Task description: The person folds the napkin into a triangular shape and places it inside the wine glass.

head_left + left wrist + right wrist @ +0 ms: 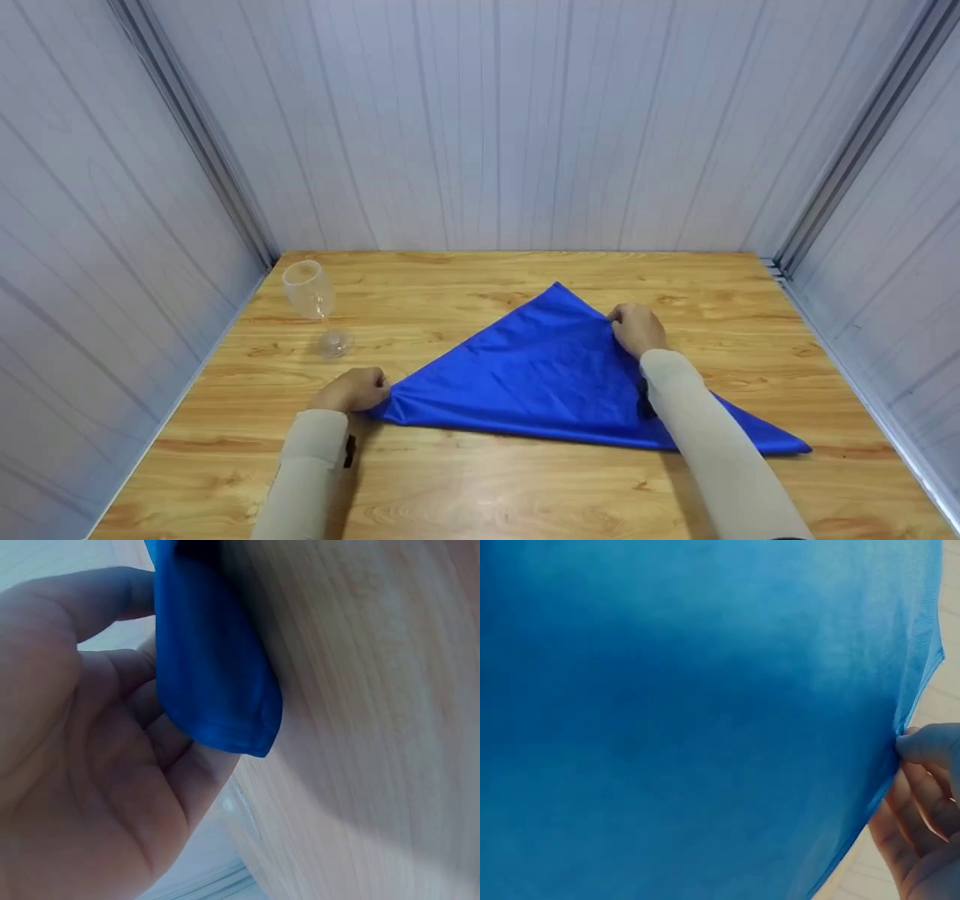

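A shiny blue cloth (pixel 510 367), folded into a triangle, lies across the wooden table with one point toward the back wall. My left hand (pixel 356 390) pinches its left corner; in the left wrist view the cloth's tip (pixel 217 675) hangs down past the fingers. Along the right slanting edge, below the far point, my right hand (pixel 637 328) grips the hem between thumb and fingers. The right wrist view shows that thumb (pixel 926 746) on the cloth's edge, with the fabric spreading away from it. The right corner of the cloth extends beyond the right forearm, which covers part of it.
A clear stemmed wine glass (pixel 307 292) stands upright at the back left, behind the left hand. The wooden table (pixel 525 495) is bordered by a pale panelled back wall (pixel 465 127) and side walls.
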Tool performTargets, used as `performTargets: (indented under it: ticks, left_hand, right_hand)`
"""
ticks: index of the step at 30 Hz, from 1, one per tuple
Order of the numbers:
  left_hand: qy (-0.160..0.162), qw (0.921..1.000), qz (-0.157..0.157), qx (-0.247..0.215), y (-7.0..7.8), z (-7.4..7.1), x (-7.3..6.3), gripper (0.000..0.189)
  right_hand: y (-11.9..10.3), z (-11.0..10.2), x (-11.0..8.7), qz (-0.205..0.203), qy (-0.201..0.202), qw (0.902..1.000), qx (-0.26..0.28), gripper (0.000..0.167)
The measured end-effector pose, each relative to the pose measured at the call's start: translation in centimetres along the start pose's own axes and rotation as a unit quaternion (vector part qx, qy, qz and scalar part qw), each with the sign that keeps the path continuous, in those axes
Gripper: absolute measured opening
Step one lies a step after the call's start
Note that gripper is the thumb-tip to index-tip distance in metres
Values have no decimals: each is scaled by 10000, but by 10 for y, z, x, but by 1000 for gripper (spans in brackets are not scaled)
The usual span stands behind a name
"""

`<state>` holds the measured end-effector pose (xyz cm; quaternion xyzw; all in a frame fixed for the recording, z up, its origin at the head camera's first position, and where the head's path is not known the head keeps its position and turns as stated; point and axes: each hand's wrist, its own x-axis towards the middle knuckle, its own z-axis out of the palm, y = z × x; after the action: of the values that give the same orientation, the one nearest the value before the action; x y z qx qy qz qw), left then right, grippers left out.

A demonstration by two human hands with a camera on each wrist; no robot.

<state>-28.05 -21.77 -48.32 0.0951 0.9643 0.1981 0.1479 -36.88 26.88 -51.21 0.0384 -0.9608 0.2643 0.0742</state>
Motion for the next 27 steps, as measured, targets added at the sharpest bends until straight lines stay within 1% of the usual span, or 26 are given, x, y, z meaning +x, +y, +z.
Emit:
performTargets:
  ticks: [2, 5, 8, 11, 13, 15, 17, 19, 24, 27]
  left_hand:
    - [25, 10000, 66, 8, 0, 0, -1, 13]
    - [-59, 9996, 105, -242, -1, 0, -2, 7]
    - [-352, 9974, 140, -620, -4, -2, -5, 18]
    - [-724, 9930, 67, -934, -6, -5, -9, 32]
    - [-916, 9910, -46, -973, -8, -8, -11, 39]
    - [-995, 9908, -155, -908, -10, -11, -13, 42]
    - [-1004, 9912, -230, -836, -12, -12, -14, 42]
    - [-944, 9923, -306, -738, -13, -14, -15, 40]
    - [-630, 9957, -464, -488, -14, -15, -17, 30]
    - [-479, 9974, -401, -367, -13, -14, -16, 23]
  right_hand:
    - [0, 0, -1, -6, -21, 10000, 2, 20]
    - [1, -2, -1, 12, -215, 9998, 26, 22]
    - [1, -4, -1, 81, -476, 9988, 12, 24]
    - [2, -5, 0, 71, -622, 9980, -10, 25]
    - [2, -5, 0, 62, -715, 9974, 3, 26]
    - [2, -5, 0, 74, -788, 9969, 21, 27]
    - [2, -6, 0, 91, -833, 9965, 3, 28]
    - [1, -6, 0, 101, -846, 9964, -40, 27]
    - [-1, -6, 1, 57, -844, 9963, -134, 27]
    - [-1, -6, 1, -18, -791, 9966, -218, 27]
